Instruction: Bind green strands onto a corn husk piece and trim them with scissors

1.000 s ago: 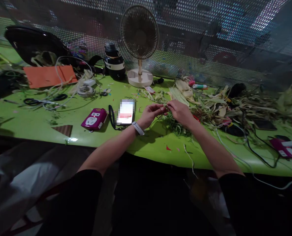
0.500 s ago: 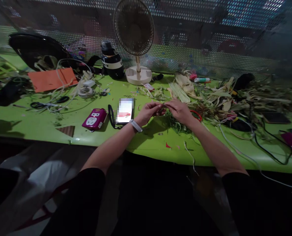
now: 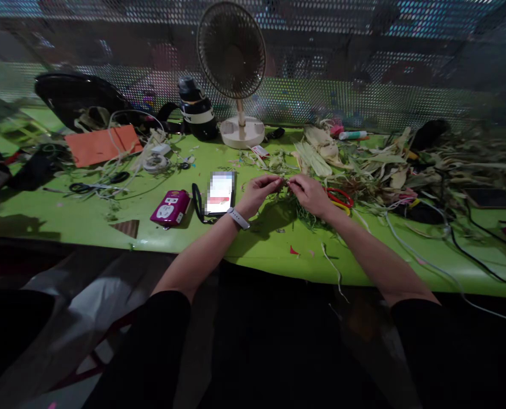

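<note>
My left hand, with a pale watch band at the wrist, is closed in a pinch over the table. My right hand pinches close beside it, fingertips a small gap apart. Whatever thin piece lies between the fingers is too small to make out. Under and beside my right hand is a heap of green plant strands. Red and yellow rings show just past that hand. A phone with a lit, blurred screen lies left of my left hand.
A fan and a dark bottle stand at the back. A purple power socket lies at left, near scissors and an orange sheet. Dried husks cover the right side; a white cable crosses the front edge.
My fingertips have drawn slightly apart, the right hand shifting a little rightward. A yellow ring now shows below the red one. The whole view has shifted slightly.
</note>
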Motion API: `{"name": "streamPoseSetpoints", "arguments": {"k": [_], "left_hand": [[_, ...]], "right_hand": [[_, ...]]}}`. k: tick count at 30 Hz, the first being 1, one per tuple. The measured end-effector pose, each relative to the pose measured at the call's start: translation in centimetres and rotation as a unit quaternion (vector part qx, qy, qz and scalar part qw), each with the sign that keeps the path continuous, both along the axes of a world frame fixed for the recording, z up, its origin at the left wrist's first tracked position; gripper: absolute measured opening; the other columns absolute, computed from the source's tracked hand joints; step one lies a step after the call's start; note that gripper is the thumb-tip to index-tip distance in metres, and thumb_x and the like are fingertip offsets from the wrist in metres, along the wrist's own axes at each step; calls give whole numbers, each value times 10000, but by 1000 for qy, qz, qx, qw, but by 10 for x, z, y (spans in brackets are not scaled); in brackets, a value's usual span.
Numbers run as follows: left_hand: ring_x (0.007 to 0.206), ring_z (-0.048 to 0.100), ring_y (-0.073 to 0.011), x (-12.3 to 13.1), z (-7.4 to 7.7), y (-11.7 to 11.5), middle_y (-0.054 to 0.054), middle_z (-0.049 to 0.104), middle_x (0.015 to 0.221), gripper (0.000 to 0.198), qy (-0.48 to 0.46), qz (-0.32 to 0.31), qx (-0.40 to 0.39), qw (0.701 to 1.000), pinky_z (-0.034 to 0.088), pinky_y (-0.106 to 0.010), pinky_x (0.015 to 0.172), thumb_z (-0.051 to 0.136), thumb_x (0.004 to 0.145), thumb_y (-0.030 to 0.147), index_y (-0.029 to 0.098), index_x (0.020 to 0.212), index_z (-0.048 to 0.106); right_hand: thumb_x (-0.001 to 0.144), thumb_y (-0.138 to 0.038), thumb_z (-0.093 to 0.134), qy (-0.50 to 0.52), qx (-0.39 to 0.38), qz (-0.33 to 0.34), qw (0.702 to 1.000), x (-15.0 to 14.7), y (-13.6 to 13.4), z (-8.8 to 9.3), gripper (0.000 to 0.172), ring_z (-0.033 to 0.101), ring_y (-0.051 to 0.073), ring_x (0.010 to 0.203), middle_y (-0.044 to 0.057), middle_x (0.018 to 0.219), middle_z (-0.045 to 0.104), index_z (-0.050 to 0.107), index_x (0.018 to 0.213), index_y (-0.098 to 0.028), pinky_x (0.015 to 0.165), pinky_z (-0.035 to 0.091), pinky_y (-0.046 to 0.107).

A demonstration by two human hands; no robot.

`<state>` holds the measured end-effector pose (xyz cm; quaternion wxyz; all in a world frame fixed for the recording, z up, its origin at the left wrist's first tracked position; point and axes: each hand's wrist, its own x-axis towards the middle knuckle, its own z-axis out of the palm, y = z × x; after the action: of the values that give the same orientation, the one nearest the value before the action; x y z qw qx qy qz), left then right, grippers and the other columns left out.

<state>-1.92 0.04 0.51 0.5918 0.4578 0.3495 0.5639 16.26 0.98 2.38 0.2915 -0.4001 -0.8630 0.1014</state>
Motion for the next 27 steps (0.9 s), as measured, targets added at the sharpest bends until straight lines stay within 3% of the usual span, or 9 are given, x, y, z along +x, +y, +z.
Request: {"name": "streamPoseSetpoints", "arguments": {"k": [5,8,11,13,18,23,27], "left_hand": [[657,596,-77,-2,3,-1,0,680,711,272,33,7,-25,999,502,-243,727,851,627,357,151,743,717],[630,603,-88,-5,8,-2,-14,673,717,306,18,-27,-94,995,499,-239,646,789,700,430,153,797,700],[651,625,-100,-6,8,-2,-26,698,783,355,27,-70,-104,992,490,-236,617,824,657,420,155,862,707],[663,625,-95,-6,6,-1,-13,703,789,350,30,-61,-71,995,486,-233,638,868,596,354,156,840,715],[787,641,-97,-2,0,4,1,721,817,258,-22,11,-33,999,492,-257,829,864,594,257,169,795,728],[808,651,-105,2,-1,2,11,714,794,256,-42,-12,-47,998,483,-288,904,875,578,236,161,755,705],[752,632,-87,1,2,0,24,680,739,273,-32,-14,-54,998,480,-259,859,880,561,241,150,708,669]], "right_hand": [[969,-168,320,-121,88,-37,988,-2,-4,-2,326,588,257,903,151,972,666,645,993,-160,783,432,364],[971,-171,329,-129,81,-37,988,1,-2,0,316,591,259,923,145,1007,666,634,1053,-166,785,440,363],[991,-242,349,-103,50,-24,993,4,2,3,287,593,257,968,128,1024,660,619,1062,-174,829,451,361],[996,-285,360,-68,30,-30,997,5,3,4,282,602,253,972,130,1047,655,606,1067,-168,845,455,363],[931,-402,493,-6,-26,-61,998,-4,-6,2,298,631,248,905,130,1053,670,580,1088,-164,794,482,368],[923,-336,471,-32,12,-54,998,-11,-9,-8,240,627,255,865,127,985,696,616,1020,-171,753,472,364],[936,-270,417,-58,34,-34,997,-10,-7,-9,227,611,231,799,108,926,704,626,971,-192,716,450,336]]}}
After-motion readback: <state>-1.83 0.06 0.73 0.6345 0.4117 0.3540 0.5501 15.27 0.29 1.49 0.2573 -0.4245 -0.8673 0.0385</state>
